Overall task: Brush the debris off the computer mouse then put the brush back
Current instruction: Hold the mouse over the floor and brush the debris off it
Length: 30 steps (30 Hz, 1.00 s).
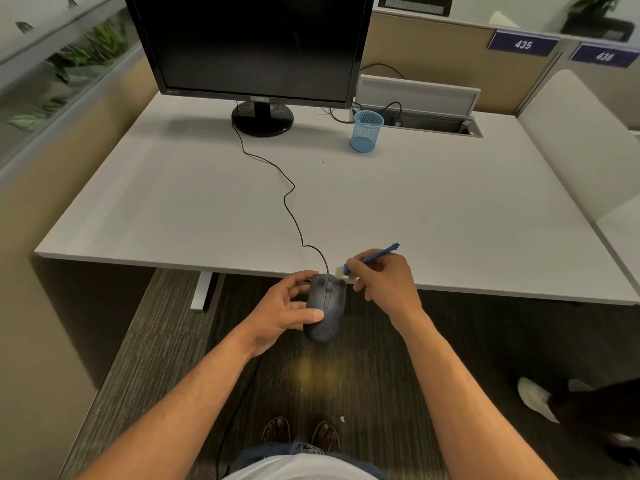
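left hand (pixel 284 311) holds mouse (pixel 325 310) — right hand (pixel 382 284) holds brush (pixel 375 255).

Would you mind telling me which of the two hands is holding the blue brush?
The right hand pinches the blue brush by its handle, bristles near the mouse's front. The left hand grips the dark computer mouse instead.

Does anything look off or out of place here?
Only the dark grey corded computer mouse: the left hand holds it off the white desk's front edge, above the carpet, its surface smudged and dusty.
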Available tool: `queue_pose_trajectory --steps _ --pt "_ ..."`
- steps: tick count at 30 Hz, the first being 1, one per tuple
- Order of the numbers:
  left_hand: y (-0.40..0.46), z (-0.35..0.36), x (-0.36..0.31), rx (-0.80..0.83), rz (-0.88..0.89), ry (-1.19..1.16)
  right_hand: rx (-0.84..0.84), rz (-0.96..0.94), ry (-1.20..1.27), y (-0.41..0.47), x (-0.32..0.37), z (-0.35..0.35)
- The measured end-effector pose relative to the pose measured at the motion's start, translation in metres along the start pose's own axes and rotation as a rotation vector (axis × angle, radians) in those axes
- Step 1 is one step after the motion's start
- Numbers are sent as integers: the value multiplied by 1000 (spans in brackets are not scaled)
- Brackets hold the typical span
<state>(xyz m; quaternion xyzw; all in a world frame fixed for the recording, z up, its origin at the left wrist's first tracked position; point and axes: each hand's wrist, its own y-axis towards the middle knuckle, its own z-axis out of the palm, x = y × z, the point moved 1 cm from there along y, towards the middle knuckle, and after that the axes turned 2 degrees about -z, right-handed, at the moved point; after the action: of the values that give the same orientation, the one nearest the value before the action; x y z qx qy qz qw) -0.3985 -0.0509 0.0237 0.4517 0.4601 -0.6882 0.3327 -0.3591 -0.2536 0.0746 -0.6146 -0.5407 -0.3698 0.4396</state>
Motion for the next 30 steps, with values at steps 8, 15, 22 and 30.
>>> queue_pose_trajectory --steps 8,15,22,30 --pt "-1 2 0 -11 4 2 84 -13 -129 3 4 25" --pt "-2 -3 3 -38 1 -18 -2 72 -105 -1 -13 1" --pt "5 -1 3 -36 1 -29 -62 31 -21 -5 -4 -9" --pt "9 -1 3 -89 25 -67 96 -58 -148 -21 4 7"
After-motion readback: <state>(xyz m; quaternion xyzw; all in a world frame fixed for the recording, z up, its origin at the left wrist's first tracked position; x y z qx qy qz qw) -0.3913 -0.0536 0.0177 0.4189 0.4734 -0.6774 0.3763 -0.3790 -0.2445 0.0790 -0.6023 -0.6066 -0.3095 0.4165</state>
